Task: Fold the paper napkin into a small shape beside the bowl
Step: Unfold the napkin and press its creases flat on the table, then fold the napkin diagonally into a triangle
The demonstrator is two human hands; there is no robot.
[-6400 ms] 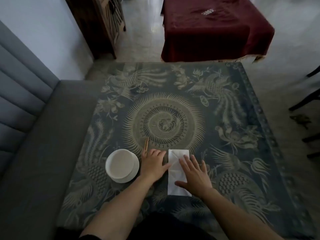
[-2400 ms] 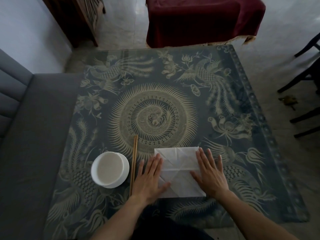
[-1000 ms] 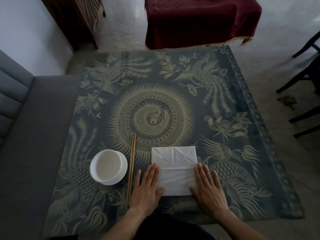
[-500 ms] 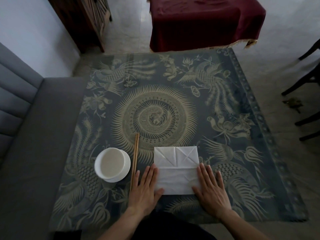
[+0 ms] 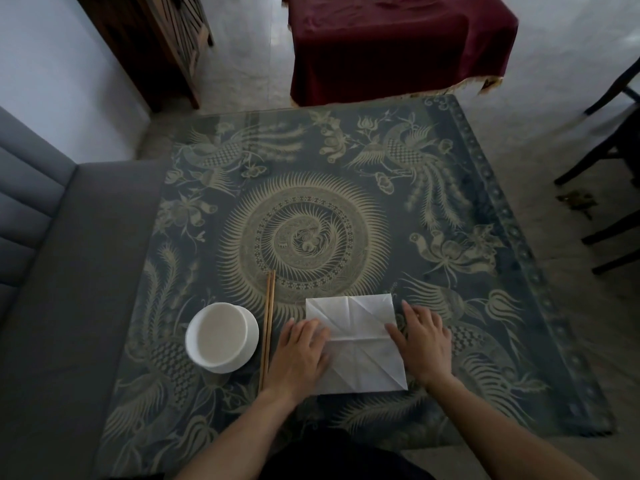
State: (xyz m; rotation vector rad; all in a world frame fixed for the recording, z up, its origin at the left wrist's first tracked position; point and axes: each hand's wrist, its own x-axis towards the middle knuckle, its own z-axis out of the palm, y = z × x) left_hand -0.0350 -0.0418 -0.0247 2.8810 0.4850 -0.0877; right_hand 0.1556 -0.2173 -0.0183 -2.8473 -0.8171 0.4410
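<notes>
The white paper napkin [image 5: 356, 341] lies flat on the patterned tablecloth near the front edge, creased with diagonal lines and one horizontal fold across its middle. My left hand [image 5: 299, 355] sits on its left edge with fingers curled, fingertips at the horizontal fold. My right hand [image 5: 420, 344] is at the right edge, thumb on the paper at the fold and fingers bent beside it. A white bowl [image 5: 221, 337] stands left of the napkin, apart from it.
A pair of wooden chopsticks [image 5: 267, 327] lies between the bowl and my left hand. A grey sofa [image 5: 52, 289] borders the table on the left. A dark red covered table [image 5: 398, 43] stands beyond, and dark chair legs [image 5: 609, 161] at the right.
Both hands have slid up from the napkin's near corners to the horizontal fold. The fingers, flat and spread before, are now curled at the side edges. The napkin has stayed in place.
</notes>
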